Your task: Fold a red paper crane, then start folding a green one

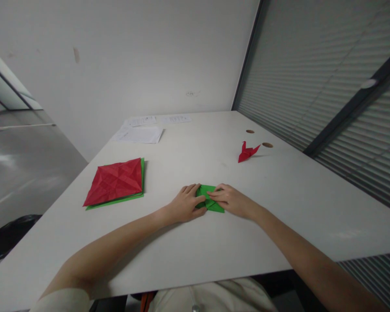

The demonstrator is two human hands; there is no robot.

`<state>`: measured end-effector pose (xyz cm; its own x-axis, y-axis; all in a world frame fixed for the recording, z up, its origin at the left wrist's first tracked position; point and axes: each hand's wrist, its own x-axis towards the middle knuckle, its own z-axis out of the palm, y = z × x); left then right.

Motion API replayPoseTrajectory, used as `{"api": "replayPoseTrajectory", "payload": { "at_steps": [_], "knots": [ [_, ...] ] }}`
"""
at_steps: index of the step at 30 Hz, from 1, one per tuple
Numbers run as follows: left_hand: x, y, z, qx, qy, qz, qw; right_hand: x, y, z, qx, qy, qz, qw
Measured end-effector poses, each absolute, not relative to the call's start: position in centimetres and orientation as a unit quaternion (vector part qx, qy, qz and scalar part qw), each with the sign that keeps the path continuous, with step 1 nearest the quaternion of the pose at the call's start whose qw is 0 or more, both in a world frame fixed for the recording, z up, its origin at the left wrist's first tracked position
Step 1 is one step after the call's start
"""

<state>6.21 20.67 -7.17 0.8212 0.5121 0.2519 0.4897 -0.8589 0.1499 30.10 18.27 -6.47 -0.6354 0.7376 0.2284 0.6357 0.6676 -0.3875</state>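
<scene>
A small folded green paper (215, 205) lies on the white table (195, 251) in front of me. My left hand (185, 203) rests on its left part, fingers curled and pressing on the paper. My right hand (229, 200) presses on its right part, with the fingertips pinched on a fold near the middle. Both hands touch the paper and hide much of it.
A stack of creased red and green paper sheets (115, 182) lies to the left. A red folded paper figure (247, 152) stands farther back right, near two round holes (267, 145). White printed sheets (139, 133) lie at the far end. Window blinds run along the right.
</scene>
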Motion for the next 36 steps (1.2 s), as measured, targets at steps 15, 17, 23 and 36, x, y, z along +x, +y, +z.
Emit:
{"api": "replayPoseTrajectory", "payload": {
  "at_steps": [15, 17, 23, 36],
  "knots": [
    [6.30, 20.36, -7.22, 0.959, 0.244, 0.142, 0.007, 29.99, 18.14, -5.92, -0.386, -0.893, 0.147, 0.181],
    [6.30, 20.46, -7.32, 0.960, 0.244, 0.140, 0.007, 30.09, 18.23, -6.02, -0.383, -0.893, 0.151, 0.184],
    [6.24, 20.54, -7.21, 0.958, 0.248, 0.140, 0.022, 30.18, 18.28, -6.11, -0.376, -0.896, 0.155, 0.180],
    [6.22, 20.68, -7.05, 0.962, 0.241, 0.125, 0.005, 30.11, 17.84, -5.73, -0.381, -0.895, 0.155, 0.171]
  ]
}}
